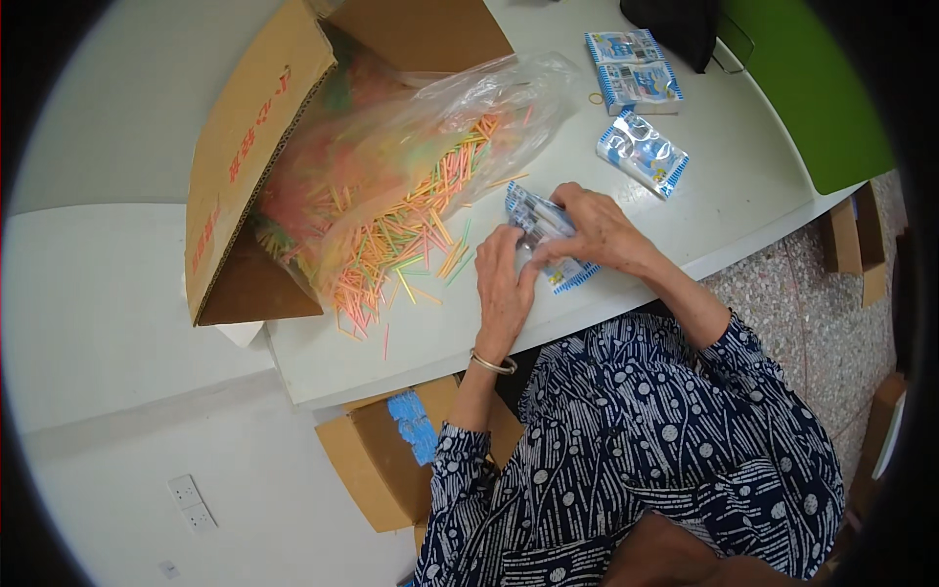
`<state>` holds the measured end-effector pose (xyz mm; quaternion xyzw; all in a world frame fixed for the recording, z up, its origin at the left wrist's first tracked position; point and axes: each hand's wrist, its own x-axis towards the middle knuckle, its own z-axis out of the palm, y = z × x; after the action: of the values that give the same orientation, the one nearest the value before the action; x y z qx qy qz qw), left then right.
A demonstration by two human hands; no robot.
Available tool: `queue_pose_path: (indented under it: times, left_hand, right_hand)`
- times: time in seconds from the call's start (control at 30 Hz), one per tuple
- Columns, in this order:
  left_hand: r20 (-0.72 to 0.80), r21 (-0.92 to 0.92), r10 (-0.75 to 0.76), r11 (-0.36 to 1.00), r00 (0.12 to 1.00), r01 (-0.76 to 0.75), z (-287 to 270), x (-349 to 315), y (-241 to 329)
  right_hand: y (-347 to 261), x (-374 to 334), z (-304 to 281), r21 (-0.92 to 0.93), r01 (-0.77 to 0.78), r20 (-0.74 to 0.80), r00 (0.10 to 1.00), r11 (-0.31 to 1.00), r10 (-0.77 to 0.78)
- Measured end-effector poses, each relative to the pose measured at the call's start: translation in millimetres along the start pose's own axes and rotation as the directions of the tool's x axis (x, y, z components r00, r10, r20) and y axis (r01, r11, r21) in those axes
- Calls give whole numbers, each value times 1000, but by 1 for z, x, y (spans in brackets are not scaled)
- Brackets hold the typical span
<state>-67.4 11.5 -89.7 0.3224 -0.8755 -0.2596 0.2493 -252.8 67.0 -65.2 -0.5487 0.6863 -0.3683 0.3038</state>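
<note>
watching remotely, i saw the left hand (501, 284) and right hand (602, 230) both gripping a blue-and-white plastic packet (540, 217) between them, near the table's front edge. thin pastel sticks (421, 220) crowded the space to its left, spilling from a clear plastic bag (533, 83) in a tipped cardboard box (259, 161). another packet (643, 155) lay beyond the right hand, just below a packet stack (636, 83) with a rubber band (596, 99) beside it. the white table (704, 230) bordered a green panel (812, 88), above a speckled floor (758, 293).
</note>
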Motion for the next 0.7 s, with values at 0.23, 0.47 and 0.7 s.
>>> queue_pose_path:
  times: [0.23, 0.47, 0.7]
  left_hand:
    - [-149, -480, -212, 870, 966, 117, 10, 7, 17]
    - [259, -735, -180, 601, 949, 314, 1, 27, 32]
    - [234, -685, -162, 672, 959, 281, -6, 40, 22]
  right_hand:
    - [27, -1, -9, 392, -47, 60, 998, 919, 26]
    - [24, -7, -3, 737, 39, 60, 991, 674, -122]
    - [13, -1, -7, 586, 92, 80, 982, 805, -171]
